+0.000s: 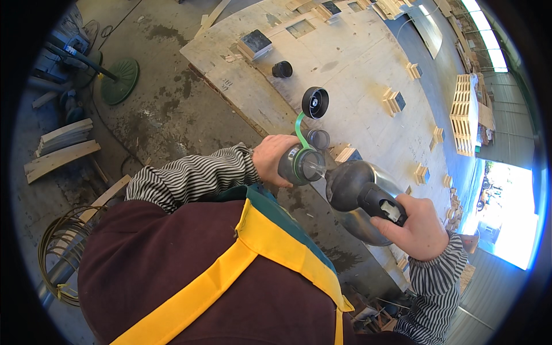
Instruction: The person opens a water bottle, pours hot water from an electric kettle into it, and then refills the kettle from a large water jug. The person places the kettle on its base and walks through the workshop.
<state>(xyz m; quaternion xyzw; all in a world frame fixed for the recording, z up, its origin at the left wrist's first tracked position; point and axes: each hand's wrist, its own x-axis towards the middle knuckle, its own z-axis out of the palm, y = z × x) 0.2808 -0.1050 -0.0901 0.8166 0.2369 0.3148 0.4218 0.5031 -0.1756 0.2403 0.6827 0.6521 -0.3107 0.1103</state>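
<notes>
My left hand (270, 157) is wrapped round a clear drinking bottle (289, 167). Its mouth is uncovered, and a black lid (315, 103) hangs off it on a green strap (299, 127). From the right, my right hand (424, 231) grips the black handle of a steel kettle (376, 179) with a dark top. The kettle is tilted toward the bottle, its spout at the bottle's mouth, and a thin stream of water (317, 171) runs in. Just beyond the bottle is a small clear cup (318, 138), partly hidden. Farther back on the table stands a black cap (282, 69).
A large plywood table (345, 63) spreads ahead, with dark-topped wooden blocks (255, 45) on it. At the left are a green round stand base (120, 81), stacked boards (63, 149) and a coil of hose (60, 253) on the concrete floor. A bright doorway (506, 213) opens at the right.
</notes>
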